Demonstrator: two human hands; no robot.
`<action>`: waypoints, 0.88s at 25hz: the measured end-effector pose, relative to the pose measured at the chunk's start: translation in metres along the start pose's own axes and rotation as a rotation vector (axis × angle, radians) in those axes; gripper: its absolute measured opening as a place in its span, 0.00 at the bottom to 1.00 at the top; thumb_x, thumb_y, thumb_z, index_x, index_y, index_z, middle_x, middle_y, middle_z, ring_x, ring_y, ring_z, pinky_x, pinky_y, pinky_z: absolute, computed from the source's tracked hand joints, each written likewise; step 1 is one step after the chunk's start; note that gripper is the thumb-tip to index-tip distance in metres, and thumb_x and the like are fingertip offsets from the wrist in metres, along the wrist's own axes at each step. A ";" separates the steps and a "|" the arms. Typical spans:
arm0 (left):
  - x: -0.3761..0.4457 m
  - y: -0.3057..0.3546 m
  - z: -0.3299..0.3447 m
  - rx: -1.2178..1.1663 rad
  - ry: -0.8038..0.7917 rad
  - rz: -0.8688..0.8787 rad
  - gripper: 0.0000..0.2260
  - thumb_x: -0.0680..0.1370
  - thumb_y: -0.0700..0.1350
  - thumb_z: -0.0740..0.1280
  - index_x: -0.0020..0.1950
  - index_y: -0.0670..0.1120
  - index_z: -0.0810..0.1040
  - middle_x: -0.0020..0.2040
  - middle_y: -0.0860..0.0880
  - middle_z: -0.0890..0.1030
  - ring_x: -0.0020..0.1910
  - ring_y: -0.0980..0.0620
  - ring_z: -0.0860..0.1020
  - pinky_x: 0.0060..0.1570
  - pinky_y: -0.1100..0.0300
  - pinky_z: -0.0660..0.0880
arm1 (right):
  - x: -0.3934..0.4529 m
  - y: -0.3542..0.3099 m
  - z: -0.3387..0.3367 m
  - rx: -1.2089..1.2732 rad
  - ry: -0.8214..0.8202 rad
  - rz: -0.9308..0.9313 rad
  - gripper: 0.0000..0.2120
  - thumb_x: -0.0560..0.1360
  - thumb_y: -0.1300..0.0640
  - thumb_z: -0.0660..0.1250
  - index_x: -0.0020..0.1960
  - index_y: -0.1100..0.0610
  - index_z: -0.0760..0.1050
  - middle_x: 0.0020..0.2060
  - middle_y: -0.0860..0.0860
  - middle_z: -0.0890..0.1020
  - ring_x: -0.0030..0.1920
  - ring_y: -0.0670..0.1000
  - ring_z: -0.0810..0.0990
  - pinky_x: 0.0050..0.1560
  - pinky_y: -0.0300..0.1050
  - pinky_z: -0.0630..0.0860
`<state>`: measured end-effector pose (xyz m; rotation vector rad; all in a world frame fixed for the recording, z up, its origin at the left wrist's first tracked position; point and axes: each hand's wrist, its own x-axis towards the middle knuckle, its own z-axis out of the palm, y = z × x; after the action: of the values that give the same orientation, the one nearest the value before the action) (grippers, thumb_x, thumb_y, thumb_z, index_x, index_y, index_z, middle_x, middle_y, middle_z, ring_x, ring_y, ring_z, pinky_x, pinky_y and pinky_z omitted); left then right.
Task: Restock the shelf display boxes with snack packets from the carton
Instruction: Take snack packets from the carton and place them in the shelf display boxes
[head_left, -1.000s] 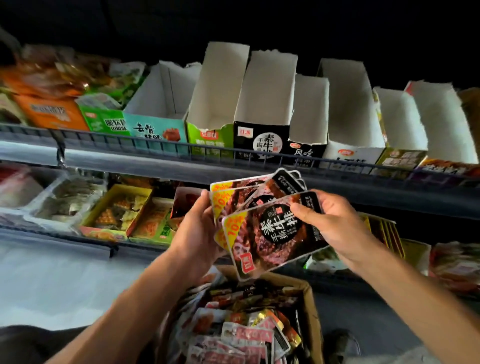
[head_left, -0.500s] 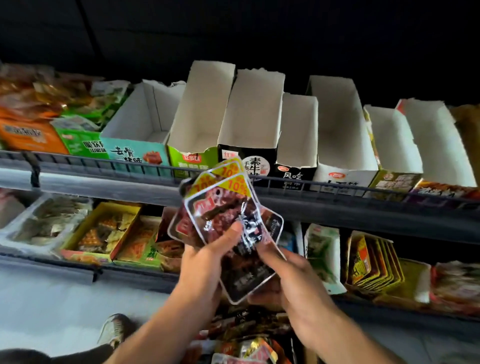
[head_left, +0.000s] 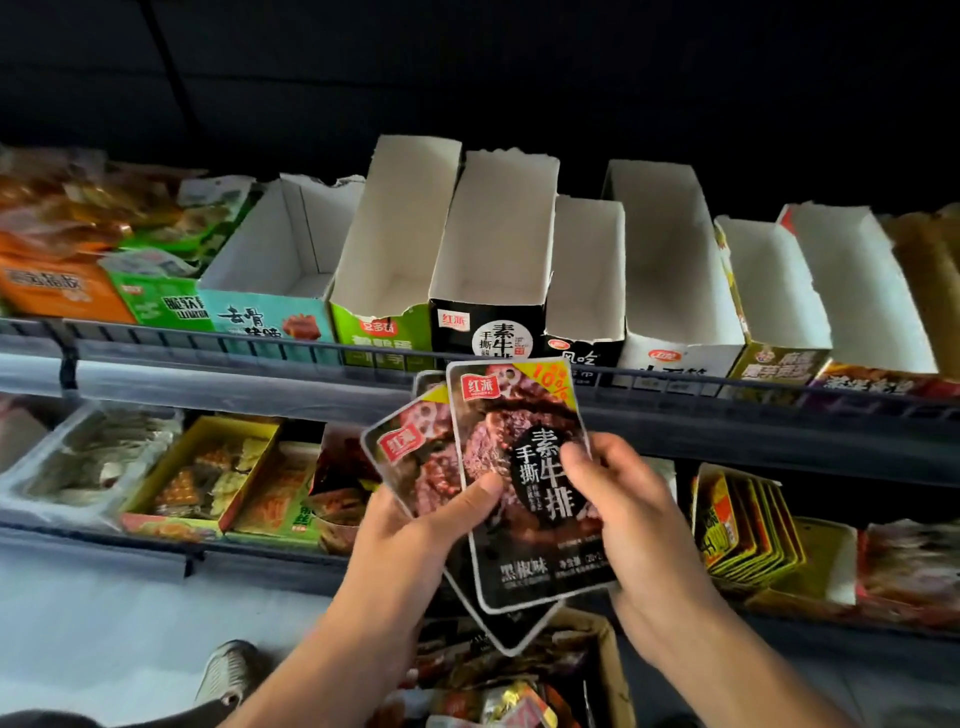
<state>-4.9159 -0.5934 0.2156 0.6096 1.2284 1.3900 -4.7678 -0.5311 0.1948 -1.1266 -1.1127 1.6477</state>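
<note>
Both hands hold a fanned stack of black snack packets (head_left: 511, 415) upright in front of the upper shelf rail. My left hand (head_left: 415, 535) grips the stack from the left, thumb across the front packet. My right hand (head_left: 618, 499) pinches the front packet's right edge. Straight above stands the matching black display box (head_left: 488, 332), its white inside bare. Below my hands is the open brown carton (head_left: 605, 654) with several mixed packets.
The top shelf holds a row of white-lined display boxes: teal (head_left: 260, 317), green (head_left: 379, 327), a short black one (head_left: 587, 353), white (head_left: 670, 358). The left boxes (head_left: 62, 286) are filled. The lower shelf carries trays of snacks (head_left: 202, 483). A shoe (head_left: 228, 670) shows on the floor.
The packets were turned from a sideways fan to upright and raised toward the shelf rail. My right hand shifted from the stack's lower edge to its right side.
</note>
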 end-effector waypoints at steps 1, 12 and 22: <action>0.002 -0.001 -0.001 0.002 0.030 0.024 0.10 0.72 0.39 0.73 0.52 0.46 0.84 0.47 0.45 0.87 0.44 0.45 0.86 0.44 0.52 0.80 | -0.004 0.004 0.005 -0.035 -0.045 0.050 0.24 0.69 0.42 0.76 0.62 0.44 0.77 0.60 0.48 0.83 0.60 0.52 0.81 0.65 0.60 0.74; 0.009 0.003 -0.017 -0.151 -0.036 -0.010 0.15 0.70 0.44 0.71 0.56 0.45 0.82 0.51 0.41 0.86 0.48 0.40 0.85 0.47 0.46 0.80 | 0.004 -0.004 0.002 0.253 -0.125 0.220 0.15 0.72 0.59 0.71 0.59 0.58 0.81 0.54 0.59 0.85 0.53 0.59 0.85 0.50 0.54 0.80; 0.020 0.003 -0.032 -0.080 0.047 -0.010 0.16 0.71 0.44 0.73 0.58 0.49 0.82 0.53 0.43 0.86 0.53 0.40 0.84 0.58 0.39 0.76 | 0.000 -0.009 0.002 0.133 -0.111 0.176 0.22 0.69 0.60 0.72 0.62 0.50 0.78 0.54 0.52 0.86 0.54 0.54 0.85 0.52 0.55 0.79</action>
<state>-4.9499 -0.5851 0.2022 0.5175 1.2051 1.4450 -4.7687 -0.5288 0.2035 -1.0832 -0.9787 1.9120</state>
